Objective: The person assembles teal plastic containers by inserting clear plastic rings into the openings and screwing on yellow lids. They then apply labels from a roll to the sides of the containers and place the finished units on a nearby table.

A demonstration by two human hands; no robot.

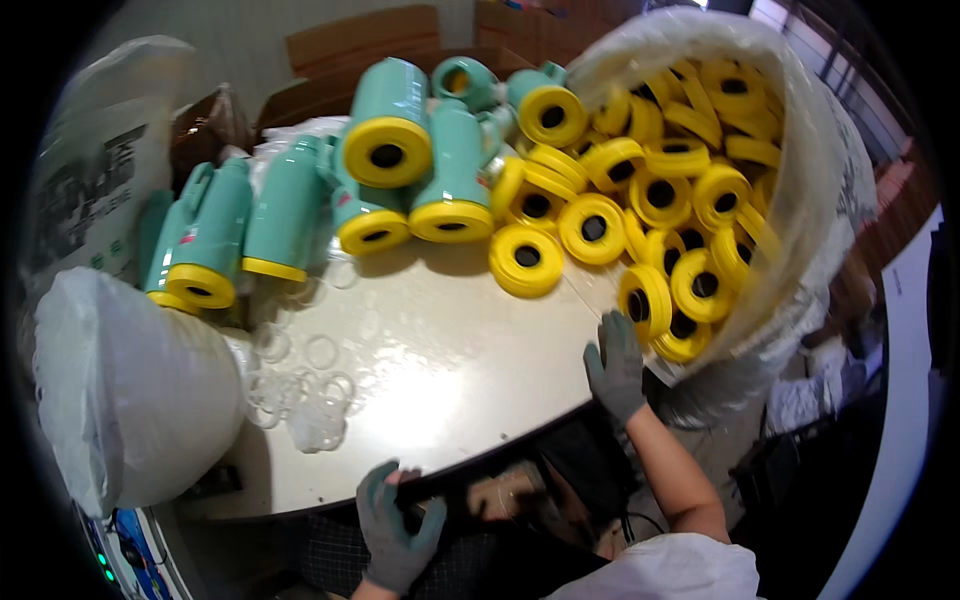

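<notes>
My left hand (398, 528), in a grey glove, hovers at the table's front edge with thumb and fingers apart and nothing between them. On the right, my gloved right hand (617, 372) reaches over the tabletop, fingers stretched out. Its fingertips come close to a round yellow base (644, 302) at the lower edge of the pile; whether they touch it I cannot tell. Another yellow base (526, 261) lies flat farther left. Green jugs (290, 205) with yellow bottoms lie along the back of the table, one of them (390, 105) resting on top of others.
A large clear plastic bag (835, 170) at the right spills many yellow bases onto the table (440, 360). Translucent rings (322, 351) lie scattered at the left, beside a full white bag (140, 390). Cardboard (365, 38) stands behind the jugs.
</notes>
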